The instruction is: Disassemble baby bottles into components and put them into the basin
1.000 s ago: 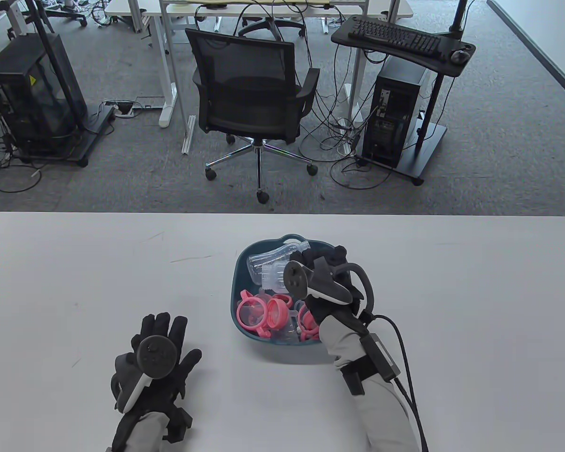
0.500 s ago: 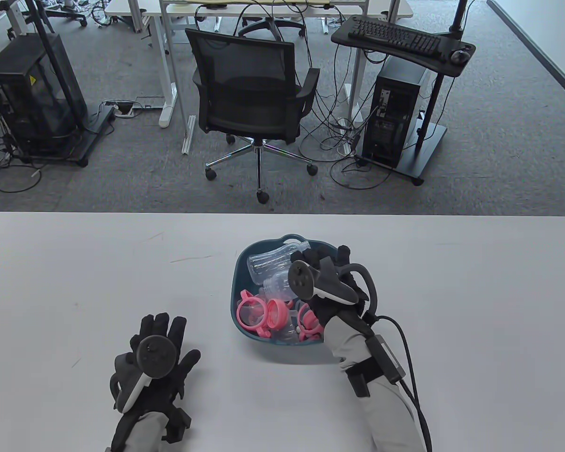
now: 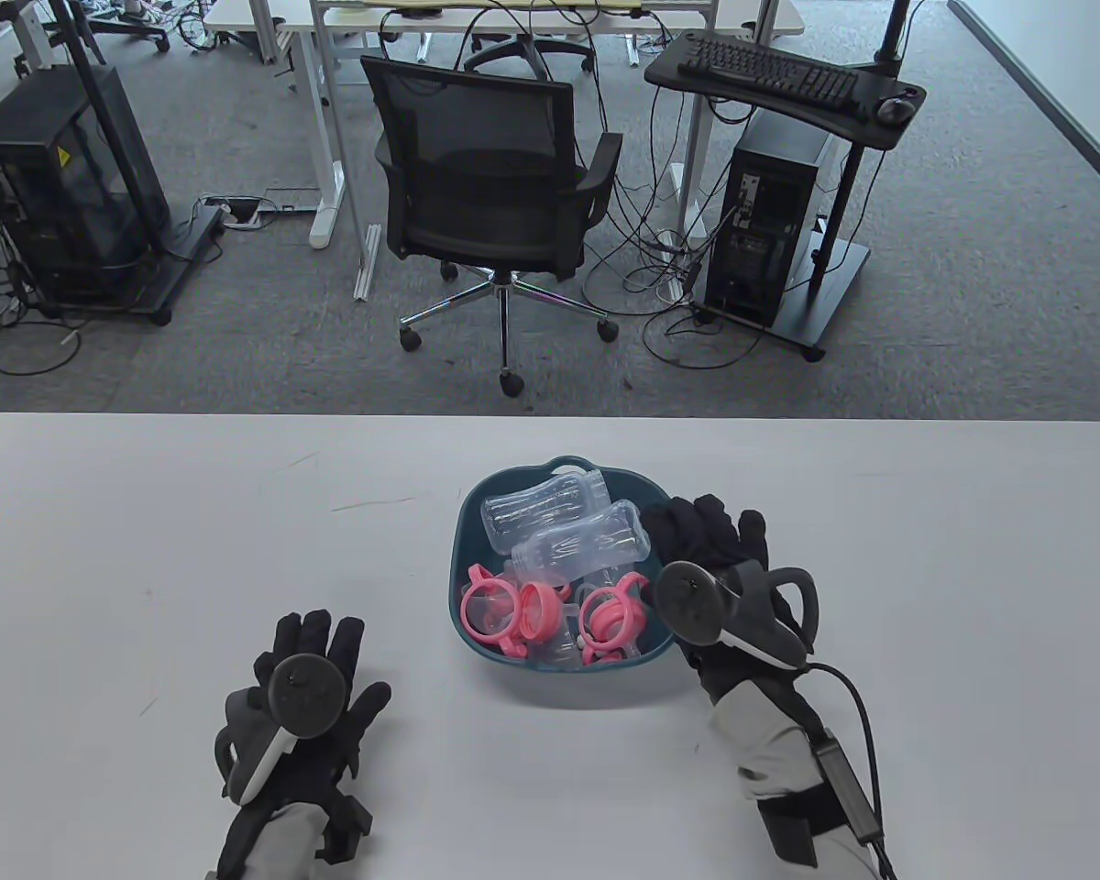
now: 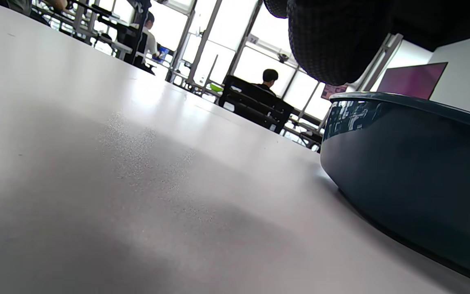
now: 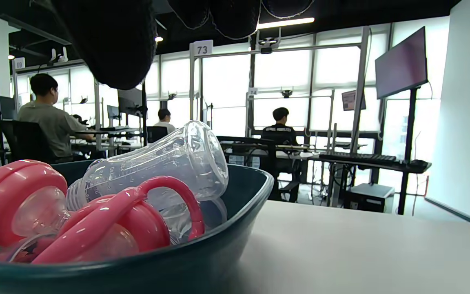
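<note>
The dark teal basin (image 3: 459, 550) sits mid-table, holding two clear bottle bodies (image 3: 541, 500) lying on their sides at the far end. Nearer the person lie pink handled collars (image 3: 504, 612) — jumbled together, some with clear nipples.

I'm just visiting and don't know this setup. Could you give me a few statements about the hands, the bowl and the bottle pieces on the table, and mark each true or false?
1. The left hand is holding a pink ring. False: it lies flat on the table, holding nothing.
2. Two clear bottle bodies lie inside the basin. True.
3. The right hand is deep inside the basin gripping a bottle. False: it is beside the basin's right rim, holding nothing.
4. Pink handled rings sit in the near part of the basin. True.
5. One baby bottle stands assembled on the table, outside the basin. False: no bottle shows on the table; the parts in view are in the basin.
</note>
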Motion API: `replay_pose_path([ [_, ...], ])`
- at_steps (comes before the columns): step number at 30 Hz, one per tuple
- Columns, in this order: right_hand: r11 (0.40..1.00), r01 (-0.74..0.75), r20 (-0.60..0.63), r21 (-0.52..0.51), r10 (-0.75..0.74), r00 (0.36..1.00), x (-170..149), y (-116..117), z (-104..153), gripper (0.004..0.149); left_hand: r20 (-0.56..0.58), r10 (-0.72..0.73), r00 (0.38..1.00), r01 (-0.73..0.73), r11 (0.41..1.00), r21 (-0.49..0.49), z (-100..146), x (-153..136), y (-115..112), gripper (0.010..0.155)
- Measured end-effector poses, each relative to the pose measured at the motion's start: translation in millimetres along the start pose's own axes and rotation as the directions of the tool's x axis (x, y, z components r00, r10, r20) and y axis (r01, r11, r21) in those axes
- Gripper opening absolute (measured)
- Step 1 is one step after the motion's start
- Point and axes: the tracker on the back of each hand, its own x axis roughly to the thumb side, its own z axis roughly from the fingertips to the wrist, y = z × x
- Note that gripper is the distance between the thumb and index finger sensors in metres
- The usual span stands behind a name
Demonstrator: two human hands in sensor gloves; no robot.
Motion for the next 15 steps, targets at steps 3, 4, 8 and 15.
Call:
replay_pose_path([
  [3, 0.999, 0.028, -0.026, -0.025, -0.029, 0.999, -11.9, 3.0, 20.2, 0.074, -0.003, 0.001, 1.0, -0.001, 1.0, 0.001, -0.6, -1.1, -0.9, 0.077],
  [4, 0.999, 0.036, -0.035, -0.037, -0.037, 0.999, -16.4, 4.5, 27.4, 0.074, -0.01, 0.002, 1.0, -0.002, 1.0, -0.003, -0.9, -2.7, -1.9, 0.077],
  [8, 0.997, 0.06, -0.067, -0.045, -0.063, 0.996, -28.7, 9.8, 49.2, 0.072, -0.024, 0.006, 1.0, -0.006, 1.0, -0.013, -2.4, -6.1, -3.9, 0.077],
  [15, 0.992, 0.114, -0.137, -0.053, -0.12, 0.983, -47.6, 22.5, 80.9, 0.072, -0.015, 0.002, 1.0, -0.002, 1.0, -0.008, -2.6, -5.3, -4.3, 0.077],
])
